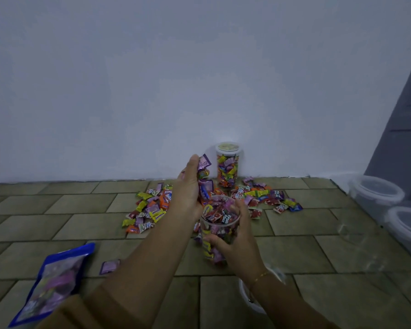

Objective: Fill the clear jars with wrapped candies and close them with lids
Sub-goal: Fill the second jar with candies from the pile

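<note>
Left hand (190, 186): fingers curled round a bunch of wrapped candies (204, 179), above the jar.
Right hand (235, 238): fingers and thumb wrapped round the open clear jar (220, 224).

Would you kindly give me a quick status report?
Left hand grips colourful wrapped candies. Right hand holds open clear plastic jar, nearly full. Lidded full jar stands behind. Nothing obstructing.

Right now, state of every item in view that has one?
Jar by the wall: full, lid on, upright.
Jar in hand: open, nearly full, gripped by right hand.
Left hand: holds a bunch of candies above the open jar.
Candy pile: loose on the floor.
Blue pouch: lying flat.
Tubs: lids on.
</note>
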Tool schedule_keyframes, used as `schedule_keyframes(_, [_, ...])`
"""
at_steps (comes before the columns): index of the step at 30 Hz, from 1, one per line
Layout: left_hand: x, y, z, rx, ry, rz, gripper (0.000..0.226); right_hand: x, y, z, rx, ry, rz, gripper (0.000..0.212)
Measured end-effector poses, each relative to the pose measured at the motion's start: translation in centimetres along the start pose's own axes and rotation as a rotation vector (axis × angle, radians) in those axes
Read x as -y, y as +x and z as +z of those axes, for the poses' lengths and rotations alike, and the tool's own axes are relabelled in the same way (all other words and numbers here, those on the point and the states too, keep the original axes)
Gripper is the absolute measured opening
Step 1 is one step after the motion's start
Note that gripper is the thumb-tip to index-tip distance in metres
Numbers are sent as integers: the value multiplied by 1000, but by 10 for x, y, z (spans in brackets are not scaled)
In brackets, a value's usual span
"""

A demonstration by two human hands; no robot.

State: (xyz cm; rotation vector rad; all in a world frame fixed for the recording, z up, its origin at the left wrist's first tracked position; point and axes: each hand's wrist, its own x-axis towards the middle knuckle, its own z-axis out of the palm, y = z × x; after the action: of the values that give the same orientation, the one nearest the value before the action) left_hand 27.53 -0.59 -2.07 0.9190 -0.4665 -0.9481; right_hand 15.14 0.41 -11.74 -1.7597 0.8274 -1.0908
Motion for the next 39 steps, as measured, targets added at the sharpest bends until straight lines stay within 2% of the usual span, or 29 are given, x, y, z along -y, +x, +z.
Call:
schedule_keyframes(7, [2, -6, -1, 6, 163, 180, 21, -5, 2, 0, 9, 41, 3, 96])
schedule_keyframes(11, [10, -7, -13, -23, 401, 290, 27, -4, 1, 0, 2, 49, 6, 93])
schedule_keyframes(14, [18, -13, -17, -31, 474, 266, 32, -4, 2, 0, 11, 59, 1, 95])
schedule_keyframes(18, [26, -22, -20, -2, 470, 181, 10, -6, 2, 0, 19, 60, 0, 99])
schedule_keyframes(23, [31, -31, -21, 58, 421, 131, 22, -5, 2, 1, 4, 63, -19, 96])
schedule_keyframes(27, [30, -30, -28, 6, 442, 124, 27, -6, 3, 2, -6, 58, -33, 96])
schedule_keyframes(29, [31, -30, -36, -37, 459, 157, 20, -7, 3, 1, -16, 43, -42, 98])
schedule_keyframes(31, [34, -29, -52, -110, 588, 212, 13, -8, 2, 2, -36, 37, -48, 99])
schedule_keyframes(35, [45, -26, -98, -233, 877, 338, 18, -6, 0, 6, -75, 25, -58, 100])
schedule_keyframes(37, [49, -27, -116, -330, 999, 372, 28, -4, -1, 8, -92, 32, -75, 98])
schedule_keyframes(39, [52, -31, -134, -459, 1180, 284, 45, -4, -2, 13, -91, 36, -81, 97])
